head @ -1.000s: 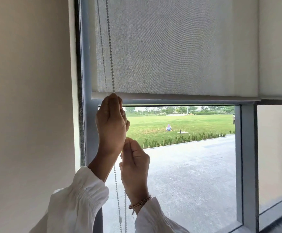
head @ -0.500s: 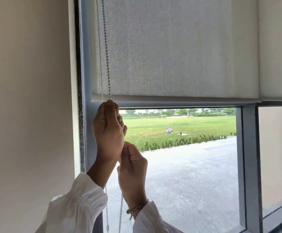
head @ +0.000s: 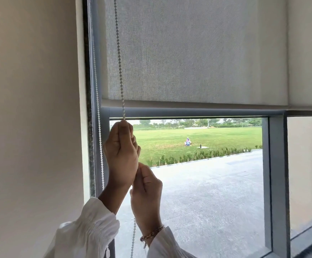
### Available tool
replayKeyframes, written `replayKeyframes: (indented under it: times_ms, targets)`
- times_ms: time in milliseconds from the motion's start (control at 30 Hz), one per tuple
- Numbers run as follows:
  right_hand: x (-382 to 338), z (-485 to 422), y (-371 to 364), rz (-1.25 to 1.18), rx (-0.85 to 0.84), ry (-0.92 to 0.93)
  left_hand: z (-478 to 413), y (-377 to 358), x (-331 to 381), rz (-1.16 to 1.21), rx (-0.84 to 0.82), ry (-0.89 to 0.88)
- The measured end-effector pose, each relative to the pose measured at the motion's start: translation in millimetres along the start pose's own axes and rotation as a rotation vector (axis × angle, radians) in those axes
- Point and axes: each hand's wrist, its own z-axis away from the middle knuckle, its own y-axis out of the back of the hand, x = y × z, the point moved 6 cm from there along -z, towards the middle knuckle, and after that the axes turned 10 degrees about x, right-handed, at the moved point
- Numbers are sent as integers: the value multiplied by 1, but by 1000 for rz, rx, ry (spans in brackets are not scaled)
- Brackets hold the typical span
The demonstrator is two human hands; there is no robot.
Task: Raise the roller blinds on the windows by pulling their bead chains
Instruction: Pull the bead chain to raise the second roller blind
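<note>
Both hands, left above right, had fingers clamped on the chain; steady, straight-down alternating pulls would best lift the half-raised blind.

both fists slide lower on the bead chain, the left hand now clear beneath the blind's bottom bar; the right hand drops too, still tucked under it
</note>
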Motion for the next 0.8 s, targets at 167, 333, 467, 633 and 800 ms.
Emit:
replayKeyframes:
  times_ms: [167,333,467,633,800]
  targets:
    - [-3,1,-1,-3,-1,24,-2,1,0,4,-6,-4]
    - [-4,-4,-1,10,0,20,-6,-4,-1,-22,-33,-23]
    - [0,-4,-1,-8,3,20,-8,-4,-6,-59,-2,-9]
    - [1,-7,0,-36,-8,19,-10,-7,-6,-78,-19,11]
    - [1,-9,5,-52,-48,14,-10,-15,-8,-103,-49,67]
